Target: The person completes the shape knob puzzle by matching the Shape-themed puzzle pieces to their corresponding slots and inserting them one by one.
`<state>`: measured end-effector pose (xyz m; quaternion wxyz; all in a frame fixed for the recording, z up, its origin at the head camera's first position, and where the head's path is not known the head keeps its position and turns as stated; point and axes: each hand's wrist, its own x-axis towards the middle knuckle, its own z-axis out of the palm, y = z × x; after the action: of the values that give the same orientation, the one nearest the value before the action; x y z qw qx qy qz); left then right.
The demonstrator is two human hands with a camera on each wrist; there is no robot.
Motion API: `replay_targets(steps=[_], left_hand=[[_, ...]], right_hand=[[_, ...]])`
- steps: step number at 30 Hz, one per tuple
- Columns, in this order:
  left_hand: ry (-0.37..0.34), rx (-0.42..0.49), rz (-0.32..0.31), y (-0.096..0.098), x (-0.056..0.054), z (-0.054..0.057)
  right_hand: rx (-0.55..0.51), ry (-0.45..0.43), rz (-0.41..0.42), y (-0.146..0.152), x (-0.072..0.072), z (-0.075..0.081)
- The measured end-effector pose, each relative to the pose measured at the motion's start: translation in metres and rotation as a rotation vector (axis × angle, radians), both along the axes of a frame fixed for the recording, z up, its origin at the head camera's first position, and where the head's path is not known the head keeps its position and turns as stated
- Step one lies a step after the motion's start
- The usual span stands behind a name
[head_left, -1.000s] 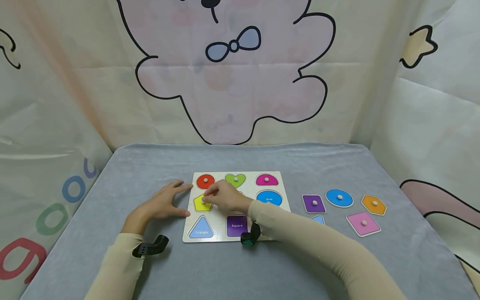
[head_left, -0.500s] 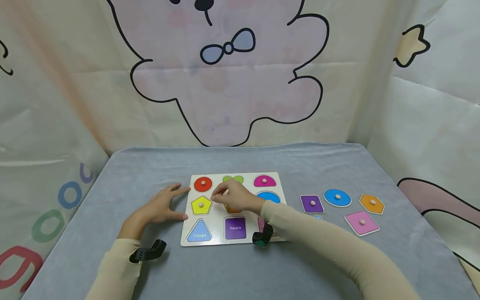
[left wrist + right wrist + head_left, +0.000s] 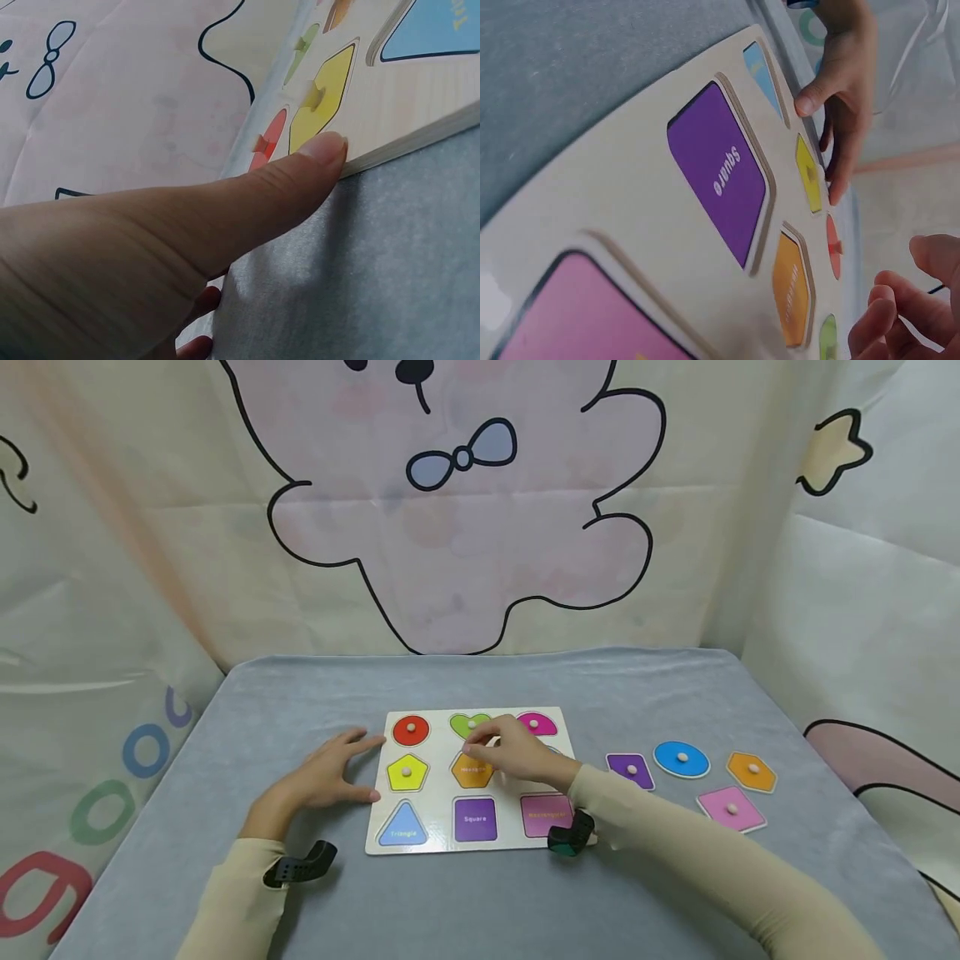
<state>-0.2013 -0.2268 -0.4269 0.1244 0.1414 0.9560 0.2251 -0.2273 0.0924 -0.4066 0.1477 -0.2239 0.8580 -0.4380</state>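
My left hand (image 3: 315, 772) touches the left edge of a white shape puzzle board (image 3: 438, 793), fingers spread; in the left wrist view its thumb (image 3: 300, 172) rests against the board's edge. Over the board's middle, my right hand (image 3: 517, 752) hovers with loosely bent fingers and nothing visible between them. A yellow pentagon piece (image 3: 407, 772), a red circle (image 3: 411, 731), a green heart (image 3: 467, 725) and a magenta half circle (image 3: 537, 724) sit in their recesses. Bare recesses show for the triangle (image 3: 402, 827), square (image 3: 475, 820), hexagon (image 3: 472, 771) and rectangle (image 3: 543, 816). The oval recess is mostly hidden.
Right of the board lie loose knobbed pieces: a purple square (image 3: 630, 768), a blue oval (image 3: 681, 760), an orange hexagon (image 3: 752, 772) and a pink rectangle (image 3: 732, 810). A grey cloth (image 3: 480, 910) covers the table. Printed curtains (image 3: 465, 543) stand behind and beside it.
My right hand has let go of the yellow pentagon's knob and moved right across the board. The forearm now hides the loose blue triangle. The left hand stays at the board's edge.
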Motion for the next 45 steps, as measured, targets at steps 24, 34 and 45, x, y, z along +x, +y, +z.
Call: replay_targets(steps=[24, 34, 45], left_hand=[[-0.006, -0.001, 0.006, 0.001, 0.000, 0.002], [-0.004, -0.001, 0.009, 0.001, -0.001, 0.003], [-0.008, -0.002, 0.002, 0.001, -0.001, -0.001]], right_hand=[[-0.012, 0.043, -0.083, 0.097, 0.003, 0.013], [0.011, 0.059, -0.087, 0.127, 0.001, 0.009], [0.024, 0.087, -0.145, 0.170, 0.005, 0.003]])
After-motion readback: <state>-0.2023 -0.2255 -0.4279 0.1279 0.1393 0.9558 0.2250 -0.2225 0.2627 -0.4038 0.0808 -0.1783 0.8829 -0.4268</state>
